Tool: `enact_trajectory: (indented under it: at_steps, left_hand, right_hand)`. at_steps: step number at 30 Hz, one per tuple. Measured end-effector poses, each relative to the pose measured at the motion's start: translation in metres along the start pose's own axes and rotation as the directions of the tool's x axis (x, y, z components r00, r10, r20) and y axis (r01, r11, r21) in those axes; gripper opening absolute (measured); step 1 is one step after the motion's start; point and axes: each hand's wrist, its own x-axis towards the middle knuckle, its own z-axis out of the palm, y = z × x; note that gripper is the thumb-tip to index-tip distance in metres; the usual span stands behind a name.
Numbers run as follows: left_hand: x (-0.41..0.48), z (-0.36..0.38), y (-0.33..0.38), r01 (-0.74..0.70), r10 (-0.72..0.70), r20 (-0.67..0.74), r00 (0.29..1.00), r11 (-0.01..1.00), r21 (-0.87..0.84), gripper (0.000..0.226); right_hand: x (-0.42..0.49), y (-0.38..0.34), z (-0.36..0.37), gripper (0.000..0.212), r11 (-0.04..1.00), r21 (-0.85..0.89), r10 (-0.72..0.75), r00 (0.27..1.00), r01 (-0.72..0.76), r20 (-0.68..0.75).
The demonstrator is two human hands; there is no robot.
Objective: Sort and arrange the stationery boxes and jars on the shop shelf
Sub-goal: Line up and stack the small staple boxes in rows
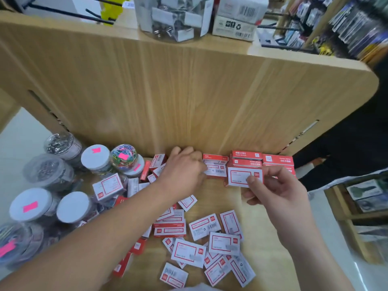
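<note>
Several small red-and-white staple boxes [201, 244] lie scattered on the low wooden shelf [260, 217]. A neat stack of the same boxes [270, 160] stands against the back panel at the right. My right hand [275, 190] pinches one white-faced box [241, 176] in front of that stack. My left hand [182, 169] reaches to the back, fingers curled on a box [216, 166] left of the stack. Clear jars with white lids [73, 206] crowd the shelf's left side; one jar [123, 157] holds coloured paper clips.
An upper shelf [126, 36] carries a clear tub of binder clips [172, 17] and white cartons [237, 15]. Racks of hanging goods [346, 24] fill the upper right. A person in dark clothing [346, 143] stands at the right, beside a low side shelf [361, 198].
</note>
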Motion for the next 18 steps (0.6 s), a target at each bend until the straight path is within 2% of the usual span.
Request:
enact_trajectory:
  at_steps: [6, 12, 18]
  left_hand:
    - [0.001, 0.004, 0.001, 0.068, -0.059, -0.155, 0.986, 0.996, 0.054, 0.045]
    - [0.005, -0.002, 0.004, 0.167, -0.138, -0.225, 0.964, 0.979, 0.115, 0.039]
    - [0.005, 0.001, 0.006, 0.157, -0.130, -0.202, 0.971, 0.980, 0.123, 0.024]
  right_hand:
    - [0.003, 0.001, 0.000, 0.014, 1.000, 0.013, 0.011, 1.000, -0.011, 0.003]
    - [0.002, 0.005, 0.001, 0.010, 1.000, 0.016, 0.016, 1.000, -0.017, 0.022]
    - [0.002, 0.006, 0.003, 0.012, 0.999, 0.016, 0.040, 0.999, -0.041, 0.030]
